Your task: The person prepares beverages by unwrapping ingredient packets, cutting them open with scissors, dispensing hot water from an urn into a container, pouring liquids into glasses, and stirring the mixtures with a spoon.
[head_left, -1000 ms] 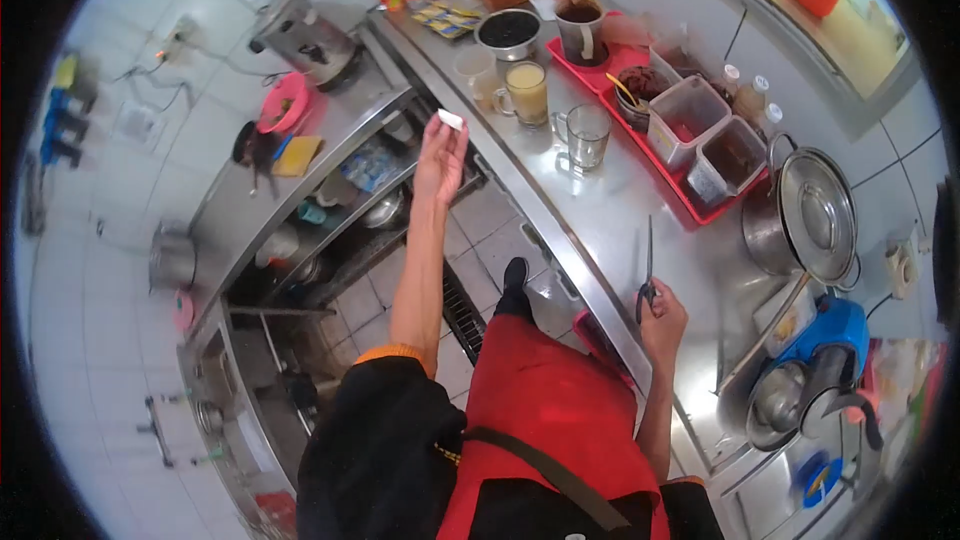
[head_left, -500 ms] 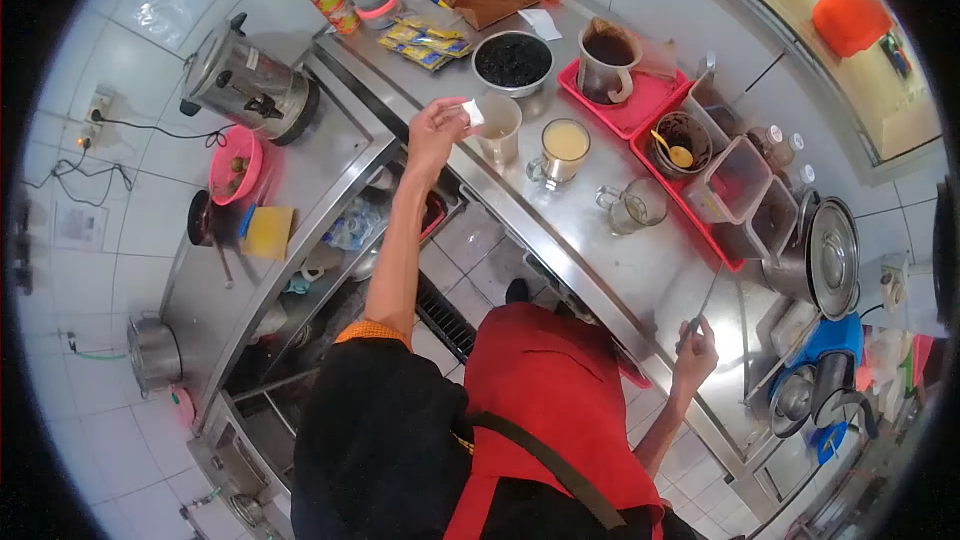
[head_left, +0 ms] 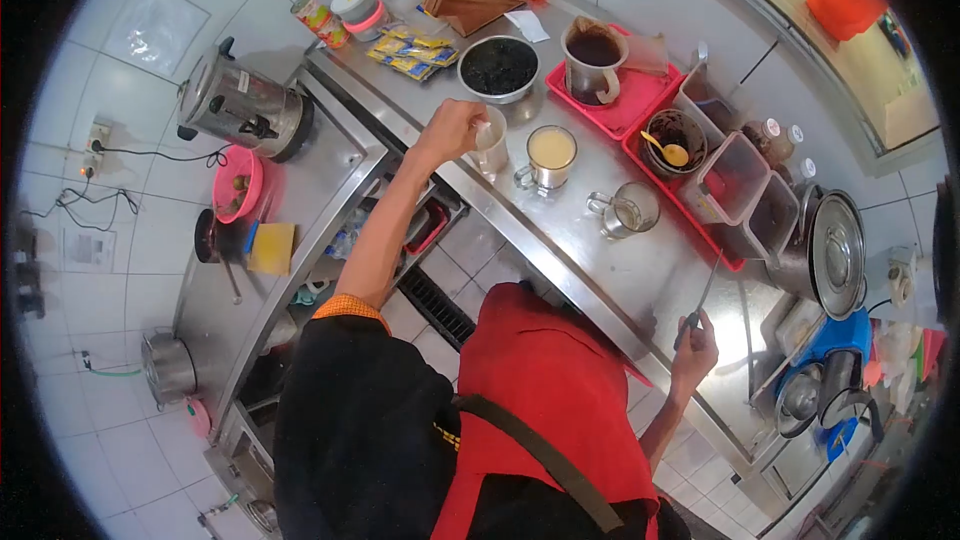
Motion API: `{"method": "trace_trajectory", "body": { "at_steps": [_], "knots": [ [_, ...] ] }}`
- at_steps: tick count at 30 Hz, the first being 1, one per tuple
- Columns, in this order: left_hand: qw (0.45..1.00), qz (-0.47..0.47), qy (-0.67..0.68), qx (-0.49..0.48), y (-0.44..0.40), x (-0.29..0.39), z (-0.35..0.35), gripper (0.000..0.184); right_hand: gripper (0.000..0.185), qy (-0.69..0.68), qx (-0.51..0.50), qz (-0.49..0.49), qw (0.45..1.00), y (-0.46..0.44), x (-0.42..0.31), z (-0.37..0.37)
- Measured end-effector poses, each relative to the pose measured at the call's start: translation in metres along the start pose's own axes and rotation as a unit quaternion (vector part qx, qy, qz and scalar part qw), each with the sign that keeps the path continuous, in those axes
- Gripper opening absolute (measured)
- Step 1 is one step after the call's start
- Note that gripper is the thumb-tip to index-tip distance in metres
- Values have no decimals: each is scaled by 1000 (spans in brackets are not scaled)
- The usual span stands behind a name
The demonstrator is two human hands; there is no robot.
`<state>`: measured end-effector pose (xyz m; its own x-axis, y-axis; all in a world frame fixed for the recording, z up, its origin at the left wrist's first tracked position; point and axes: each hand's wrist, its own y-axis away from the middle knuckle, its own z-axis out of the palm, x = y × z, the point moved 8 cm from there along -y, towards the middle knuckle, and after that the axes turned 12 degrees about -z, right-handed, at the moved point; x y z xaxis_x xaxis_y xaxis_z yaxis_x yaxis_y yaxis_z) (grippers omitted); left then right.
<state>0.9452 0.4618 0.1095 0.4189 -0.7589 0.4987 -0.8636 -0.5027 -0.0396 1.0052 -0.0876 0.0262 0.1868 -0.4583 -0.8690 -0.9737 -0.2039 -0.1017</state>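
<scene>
My left hand (head_left: pixel 453 132) is closed at the rim of a translucent cup (head_left: pixel 491 152), holding a small white piece (head_left: pixel 483 127) mostly hidden by the fingers; whether it is paper or a packet I cannot make out. Beside that cup stands a glass mug (head_left: pixel 551 152) of creamy beige drink. Farther right, a second glass mug (head_left: pixel 628 210) looks nearly empty. Down by the counter's front edge, my right hand (head_left: pixel 694 348) grips the dark handle of a thin, long-bladed knife (head_left: pixel 707 285), its tip pointing up and away.
Behind the mugs are a metal bowl of black contents (head_left: pixel 498 68), yellow-blue sachets (head_left: pixel 412 52) and a jug of dark liquid (head_left: pixel 595 52) on a red tray (head_left: pixel 632 105). Clear containers (head_left: pixel 733 177) and a lidded pot (head_left: pixel 835 252) stand right. A steel urn (head_left: pixel 245 105) occupies the left counter.
My left hand has moved slightly right and down to the translucent cup's rim, turning so the white piece is mostly covered. The right hand keeps its grip. The view has shifted slightly.
</scene>
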Motion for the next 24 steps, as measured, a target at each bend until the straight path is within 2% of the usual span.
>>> {"method": "trace_trajectory", "body": {
  "at_steps": [3, 5, 9, 11, 12, 18, 20, 24],
  "knots": [
    [1000, -3, -12, -7, -2, 3, 1, 28, 40, 0, -3, -13, 1000, 3, 7, 4],
    [999, -51, -5, -8, -3, 1, -2, 31, 40, -9, 3, -14, 1000, 5, 5, 5],
    [998, -37, 43, -3, -2, -5, 3, 33, 38, 0, -12, 6, 1000, 9, 7, 8],
    [990, -29, 130, 37, 3, -6, -4, 30, 38, -2, -4, 4, 1000, 12, 8, 8],
    [990, -27, 130, 37, 7, -4, -5, 30, 38, -4, 3, 1, 1000, 13, 10, 8],
    [966, -93, 205, 123, 27, -29, -10, 21, 39, 41, -6, -19, 999, 16, 12, 10],
    [939, -123, 278, 160, 37, -34, -13, 20, 39, 50, -20, -7, 999, 15, 2, 11],
    [931, -151, 288, 169, 42, -44, -17, 19, 37, 116, -61, -9, 991, 13, 9, 16]
  ]
}}
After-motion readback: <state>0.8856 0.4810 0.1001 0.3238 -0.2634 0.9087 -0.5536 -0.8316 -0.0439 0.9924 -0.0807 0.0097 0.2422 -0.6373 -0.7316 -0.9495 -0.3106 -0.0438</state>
